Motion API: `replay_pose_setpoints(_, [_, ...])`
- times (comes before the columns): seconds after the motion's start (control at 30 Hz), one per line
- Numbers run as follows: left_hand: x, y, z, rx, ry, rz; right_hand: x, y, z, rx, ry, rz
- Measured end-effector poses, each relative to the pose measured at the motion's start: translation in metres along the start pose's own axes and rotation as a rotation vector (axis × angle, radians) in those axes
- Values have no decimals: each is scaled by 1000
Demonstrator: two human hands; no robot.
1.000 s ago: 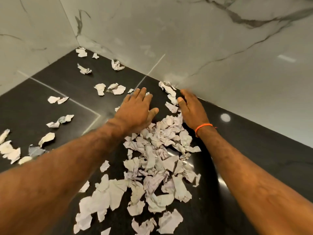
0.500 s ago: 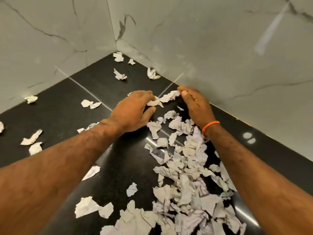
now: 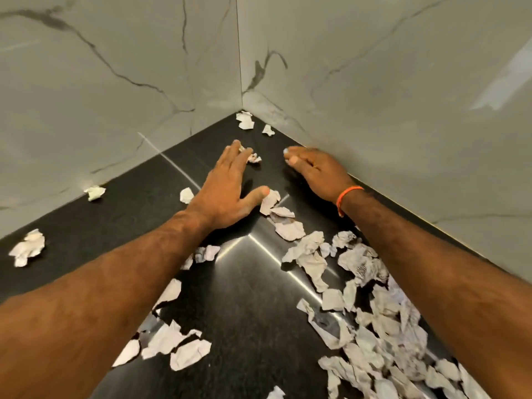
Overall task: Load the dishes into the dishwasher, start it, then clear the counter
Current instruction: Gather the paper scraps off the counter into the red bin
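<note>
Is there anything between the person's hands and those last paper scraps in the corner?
Nothing visible: only bare black counter lies between the left hand, the right hand and the corner scraps.

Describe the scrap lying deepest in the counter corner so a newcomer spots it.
Follow the black counter to where the two marble walls meet. The crumpled white paper scrap sits right at that corner. It is bigger than the small scrap just to its right.
</note>
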State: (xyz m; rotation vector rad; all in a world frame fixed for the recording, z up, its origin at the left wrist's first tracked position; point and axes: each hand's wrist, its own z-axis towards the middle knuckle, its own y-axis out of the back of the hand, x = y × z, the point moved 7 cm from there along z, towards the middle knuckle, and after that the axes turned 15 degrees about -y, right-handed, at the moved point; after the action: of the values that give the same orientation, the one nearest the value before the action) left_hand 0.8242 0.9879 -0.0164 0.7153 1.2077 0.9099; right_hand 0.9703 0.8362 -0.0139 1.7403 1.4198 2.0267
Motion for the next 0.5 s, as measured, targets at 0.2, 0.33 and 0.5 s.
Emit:
replay_pose_setpoints(0.2, [15, 7, 15, -156, 87, 120, 57, 0, 58, -156, 104, 39])
replay_pose_setpoints(0.33, [24, 15, 10, -277, 120, -27, 90, -53, 113, 104, 150, -269])
replay_pose_setpoints(0.5, [32, 18, 7, -374, 173, -209, 94, -79, 132, 99, 209, -521])
